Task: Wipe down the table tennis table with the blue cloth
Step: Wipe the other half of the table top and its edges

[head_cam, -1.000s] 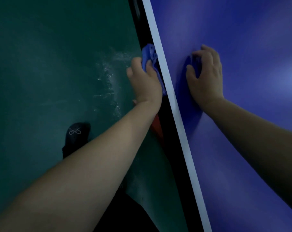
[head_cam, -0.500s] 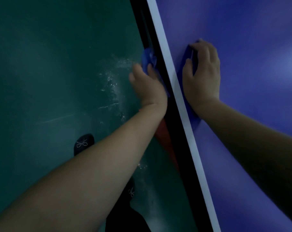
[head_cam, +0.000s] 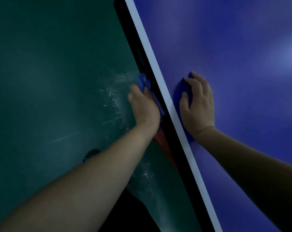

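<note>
Two hands on it — left hand (head_cam: 144, 106) grips the blue cloth (head_cam: 144, 82) against the table's (head_cam: 242, 47) side edge, right hand (head_cam: 198, 104) lies flat, fingers straight, on top. I'd keep steady pressure and follow the white line (head_cam: 152, 61) — no skipped patches.

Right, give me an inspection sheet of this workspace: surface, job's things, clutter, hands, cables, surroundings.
Surface: blue table tennis table with a white edge line and a dark side edge.
Job's things: blue cloth draped over the table edge, part of it on top under the right hand.
Clutter: nothing seen.
Hands: left hand grips the cloth against the table's side; right hand presses the cloth on the tabletop.
Cables: nothing seen.
Surroundings: green floor with white scuffs; a dark shoe; dim light.
</note>
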### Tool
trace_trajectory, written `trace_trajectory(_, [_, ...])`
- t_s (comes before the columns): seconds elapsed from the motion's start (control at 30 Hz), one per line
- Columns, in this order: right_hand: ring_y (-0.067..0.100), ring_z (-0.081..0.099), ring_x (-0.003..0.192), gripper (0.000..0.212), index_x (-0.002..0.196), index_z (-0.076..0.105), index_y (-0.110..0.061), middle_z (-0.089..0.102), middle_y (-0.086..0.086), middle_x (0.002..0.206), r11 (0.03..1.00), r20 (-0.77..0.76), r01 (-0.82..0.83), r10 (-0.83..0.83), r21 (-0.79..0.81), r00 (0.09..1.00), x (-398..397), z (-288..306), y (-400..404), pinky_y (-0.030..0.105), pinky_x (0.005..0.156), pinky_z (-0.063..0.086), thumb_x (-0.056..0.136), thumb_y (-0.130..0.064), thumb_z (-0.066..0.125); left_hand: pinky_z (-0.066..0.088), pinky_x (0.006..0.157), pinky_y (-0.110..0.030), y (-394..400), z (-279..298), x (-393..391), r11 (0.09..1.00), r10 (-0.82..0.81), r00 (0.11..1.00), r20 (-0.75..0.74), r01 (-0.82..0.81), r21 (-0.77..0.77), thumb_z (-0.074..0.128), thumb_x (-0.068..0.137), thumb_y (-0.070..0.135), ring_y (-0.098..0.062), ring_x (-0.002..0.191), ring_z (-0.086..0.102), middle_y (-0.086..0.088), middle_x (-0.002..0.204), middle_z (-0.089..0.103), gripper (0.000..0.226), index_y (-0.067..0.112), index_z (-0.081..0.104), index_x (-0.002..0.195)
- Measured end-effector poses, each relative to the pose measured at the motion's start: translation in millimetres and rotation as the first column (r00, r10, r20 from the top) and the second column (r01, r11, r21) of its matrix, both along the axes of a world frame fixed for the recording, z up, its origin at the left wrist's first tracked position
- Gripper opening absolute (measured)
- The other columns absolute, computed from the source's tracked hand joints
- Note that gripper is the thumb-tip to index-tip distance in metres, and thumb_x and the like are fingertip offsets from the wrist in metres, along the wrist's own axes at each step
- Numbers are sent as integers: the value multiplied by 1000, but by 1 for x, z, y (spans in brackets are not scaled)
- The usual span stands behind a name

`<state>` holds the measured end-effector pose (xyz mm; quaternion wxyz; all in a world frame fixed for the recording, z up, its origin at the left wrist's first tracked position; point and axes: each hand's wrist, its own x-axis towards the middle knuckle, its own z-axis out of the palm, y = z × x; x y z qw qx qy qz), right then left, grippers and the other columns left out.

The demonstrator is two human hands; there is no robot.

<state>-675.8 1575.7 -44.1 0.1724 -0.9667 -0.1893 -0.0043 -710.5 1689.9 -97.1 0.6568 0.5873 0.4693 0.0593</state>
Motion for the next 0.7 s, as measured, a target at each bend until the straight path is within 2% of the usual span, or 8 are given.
trace_trajectory(0.13, [21,33,137,41,133,49,-14,39,4,147,1000,-9,-8,8,-13,1000,-1,1,-1,40,115,26,92,-17,46,31,58,-13,-31,8,-41,996,-87,994,64,88,-2,38,103,18,6,69,39,1,93,42,21,22,37,82])
trace_trajectory(0.2, [22,34,136,41,132,50,-13,40,5,147,1000,-4,-14,14,-5,1000,-1,1,-1,40,114,27,92,-16,47,34,59,-12,-12,14,-24,996,-52,988,145,41,77,40,102,18,3,71,41,5,93,41,21,25,37,83])
trace_trajectory(0.27, [23,34,136,41,132,50,-13,40,6,146,1000,0,-13,13,26,1000,-1,1,0,42,114,28,92,-15,48,33,61,-19,20,21,8,991,-20,982,186,-5,135,39,102,18,0,73,42,2,97,41,15,21,38,87])
trace_trajectory(0.4, [23,37,133,40,131,52,-13,41,6,144,999,-1,-9,9,54,1000,-3,0,-1,40,112,30,91,-13,50,38,75,-29,55,4,47,998,50,994,94,-53,25,35,104,19,-18,85,50,-9,108,45,12,9,41,102])
trace_trajectory(0.47, [23,38,130,38,129,54,-13,43,7,141,998,-12,11,-10,66,1000,2,0,2,35,110,31,90,-12,51,42,85,-32,44,-7,38,999,26,1000,10,-25,-48,34,104,18,-22,90,51,-15,114,49,16,6,44,107])
trace_trajectory(0.5, [23,39,128,37,127,55,-13,44,7,139,997,-26,23,-21,77,999,8,1,7,31,108,31,90,-12,51,41,84,-32,33,-10,27,998,2,1000,5,-2,-63,34,103,17,-15,84,50,-16,113,49,14,7,44,105])
trace_trajectory(0.6, [16,43,121,35,121,57,-14,47,4,132,992,-43,36,-31,121,999,36,5,33,9,98,29,88,-10,51,33,68,-16,15,-1,8,997,-26,990,138,15,80,39,103,18,4,72,41,-8,105,42,11,11,39,95])
trace_trajectory(0.7, [12,44,117,36,122,56,-13,48,3,129,990,-12,33,-31,134,999,73,4,73,3,93,29,86,-8,50,34,71,-19,57,3,52,978,54,972,229,-98,185,44,101,16,-12,80,46,-8,106,41,12,4,46,103])
